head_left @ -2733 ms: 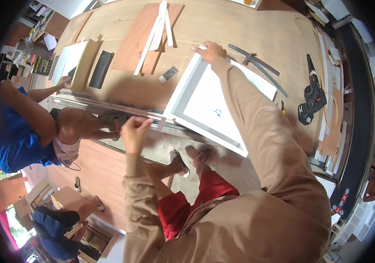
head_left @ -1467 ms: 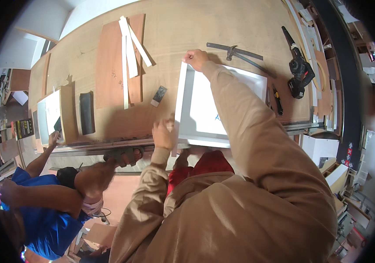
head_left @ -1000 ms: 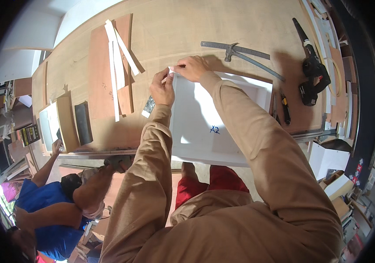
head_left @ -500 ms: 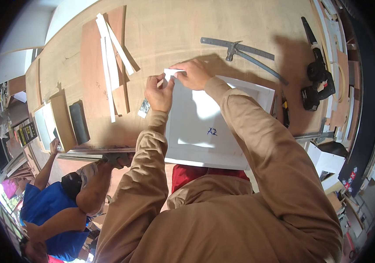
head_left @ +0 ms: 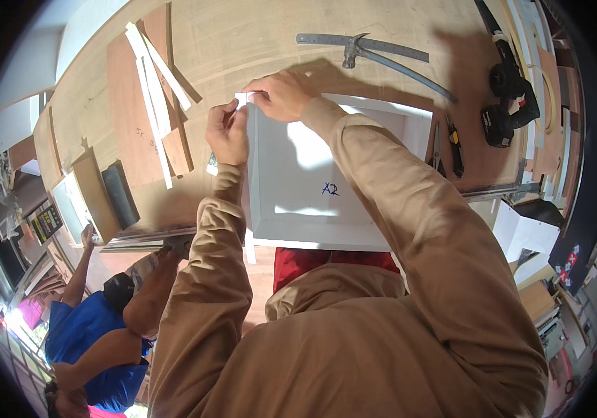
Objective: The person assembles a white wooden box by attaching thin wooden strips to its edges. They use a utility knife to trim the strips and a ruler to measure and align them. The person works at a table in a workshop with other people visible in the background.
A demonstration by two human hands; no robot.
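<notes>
Left hand (head_left: 228, 134) and right hand (head_left: 281, 96) pinch close together, up-left of the middle, left fingertips a bit hard to see

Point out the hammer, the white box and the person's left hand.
Hammer (head_left: 397, 67): head view, on its handle.
White box (head_left: 295, 180): head view, on its bare inner floor.
Left hand (head_left: 228, 138): head view, on the middle of the hand.

Left fingers (head_left: 224, 112) have reached the corner of the white box (head_left: 291, 181)
</notes>
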